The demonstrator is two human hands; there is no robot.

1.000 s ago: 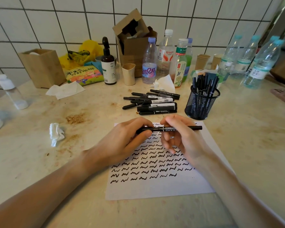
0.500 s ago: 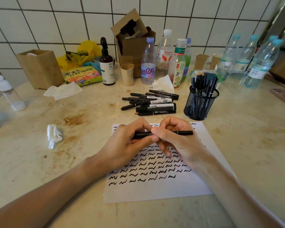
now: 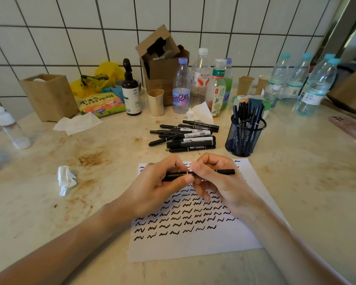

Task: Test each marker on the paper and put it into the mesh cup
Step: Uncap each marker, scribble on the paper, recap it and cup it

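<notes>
White tiled wall at back, stained pale counter (image 3: 115,153) cluttered w/ bottles, boxes, tissues. Both hands meet over the paper (image 3: 193,243), which is covered in rows of black squiggles. One black marker (image 3: 224,172) is held level between them, long axis running left-right across the view. Left hand (image 3: 152,188) curls round the marker's left end, thumb pressed on top; right hand (image 3: 216,182) pinches the mid-barrel, w/ the right end poking out bare past its fingers. Whether the cap is on or coming off, can't tell, as fingers hide the join.

Mesh cup (image 3: 245,136) stands beyond the grip and to its right, near, already holding several markers upright. Right hand is the nearer one, so prob. it does the drop: marker must swing from level to upright first. Untested pile of markers (image 3: 185,136) lies straight beyond the grip, just left of the cup.
</notes>
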